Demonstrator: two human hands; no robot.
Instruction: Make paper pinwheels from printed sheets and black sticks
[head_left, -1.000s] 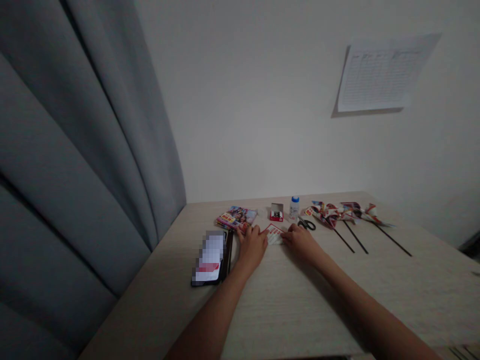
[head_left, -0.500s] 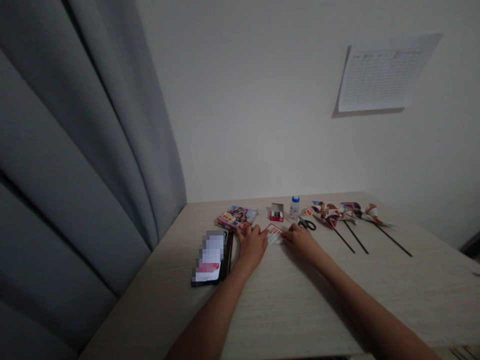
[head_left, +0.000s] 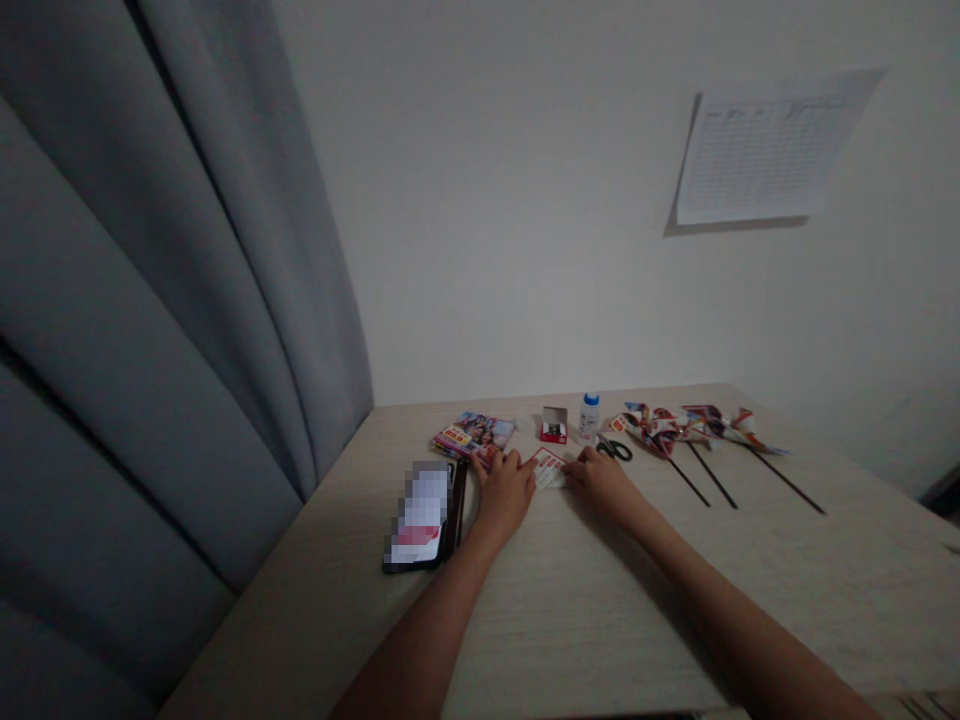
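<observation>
- because the small printed paper [head_left: 550,469] lies on the table [head_left: 570,600] between both hands, each can steady one side of it.
- the left hand [head_left: 508,488] touches its left edge, fingers bent and slightly parted, probably to stop it sliding.
- the right hand [head_left: 604,482] meets the right edge, fingers curled closer together; in this dim, distant view i cannot tell whether either hand pinches the paper or merely presses it down.
- the stack of printed sheets [head_left: 480,430] sits just beyond the left hand, an easy reach.
- the phone [head_left: 418,515] lies screen up to the left, presumably for glancing at.
- the open red box [head_left: 553,432], bottle [head_left: 589,418] and scissors [head_left: 618,451] rest past the paper, leaving the hands room.
- the pinwheels [head_left: 667,425] lie apart at right, perhaps to spare their folded blades.
</observation>
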